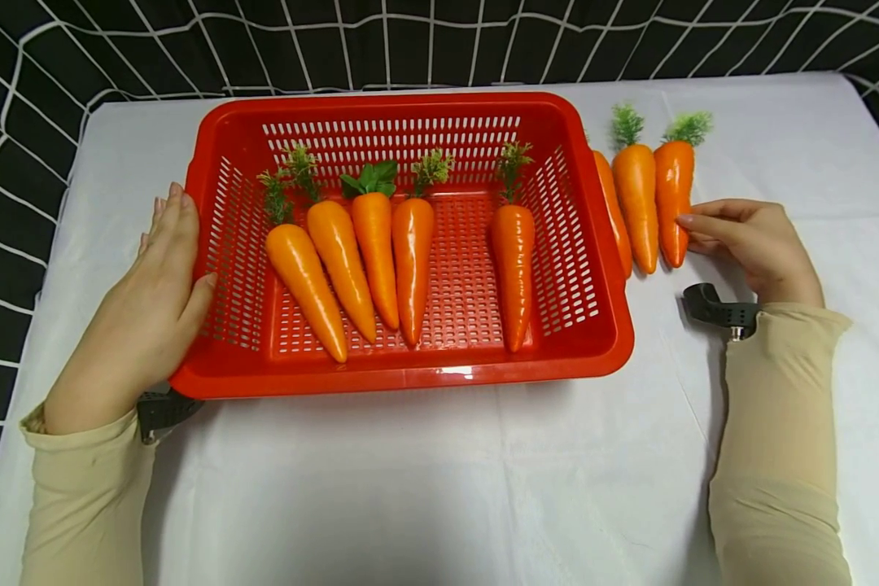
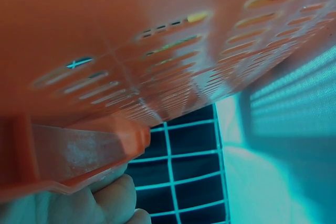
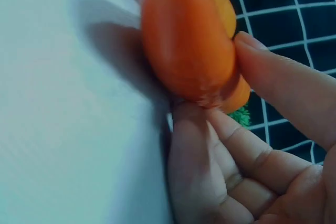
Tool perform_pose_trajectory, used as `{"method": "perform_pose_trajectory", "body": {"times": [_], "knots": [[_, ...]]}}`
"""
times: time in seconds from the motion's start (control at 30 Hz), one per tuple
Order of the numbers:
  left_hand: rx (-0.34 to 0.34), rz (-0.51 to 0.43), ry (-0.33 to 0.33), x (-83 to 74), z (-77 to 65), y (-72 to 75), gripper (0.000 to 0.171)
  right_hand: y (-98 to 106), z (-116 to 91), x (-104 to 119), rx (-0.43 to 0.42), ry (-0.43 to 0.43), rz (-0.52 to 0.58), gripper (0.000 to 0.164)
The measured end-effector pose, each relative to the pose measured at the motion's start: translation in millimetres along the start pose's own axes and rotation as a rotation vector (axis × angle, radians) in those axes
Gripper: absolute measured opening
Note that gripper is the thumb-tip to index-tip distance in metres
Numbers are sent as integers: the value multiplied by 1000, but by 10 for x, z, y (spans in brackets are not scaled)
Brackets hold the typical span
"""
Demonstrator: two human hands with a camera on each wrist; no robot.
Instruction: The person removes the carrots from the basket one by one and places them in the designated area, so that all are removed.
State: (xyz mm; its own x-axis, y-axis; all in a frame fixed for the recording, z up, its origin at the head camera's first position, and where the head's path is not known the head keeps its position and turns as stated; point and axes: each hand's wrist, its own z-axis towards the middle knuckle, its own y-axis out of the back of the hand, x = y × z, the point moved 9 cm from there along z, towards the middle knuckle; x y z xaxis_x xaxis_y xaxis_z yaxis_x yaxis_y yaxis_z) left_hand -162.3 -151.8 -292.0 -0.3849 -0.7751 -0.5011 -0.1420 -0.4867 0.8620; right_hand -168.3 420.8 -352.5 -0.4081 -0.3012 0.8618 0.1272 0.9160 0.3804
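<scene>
A red plastic basket [image 1: 410, 381] with slotted walls stands on the table. My left hand [image 1: 142, 301] lies along its left rim, fingers straight and pressed to the outside. The left wrist view shows the basket's slotted wall [image 2: 173, 3] up close, with fingertips [image 2: 115, 198] by the rim. To the right of the basket, my right hand [image 1: 754, 240] pinches the lower part of the outermost carrot [image 1: 675, 187] between thumb and fingers. That carrot [image 3: 184, 40] fills much of the right wrist view. Beside it lie a second carrot [image 1: 636, 203] and a third [image 1: 610, 207], partly hidden by the rim.
Inside the basket, several carrots lie in a leaning row, such as one leafy-topped carrot [image 1: 375, 252]; another carrot [image 1: 513, 268] is apart at the right. A white cloth covers the table [image 1: 425, 488]. Behind stands a white wire grid [image 1: 432, 49] over black.
</scene>
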Motion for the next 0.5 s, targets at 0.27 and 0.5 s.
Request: {"method": "perform_pose_trajectory", "body": {"times": [0.27,0.5], "knots": [[-1,-3,6,7,-8,0,64,-27,11,9,19,9,34,9],[-7,2,1,0,-3,4,64,9,1,-5,11,3,109,6]]}}
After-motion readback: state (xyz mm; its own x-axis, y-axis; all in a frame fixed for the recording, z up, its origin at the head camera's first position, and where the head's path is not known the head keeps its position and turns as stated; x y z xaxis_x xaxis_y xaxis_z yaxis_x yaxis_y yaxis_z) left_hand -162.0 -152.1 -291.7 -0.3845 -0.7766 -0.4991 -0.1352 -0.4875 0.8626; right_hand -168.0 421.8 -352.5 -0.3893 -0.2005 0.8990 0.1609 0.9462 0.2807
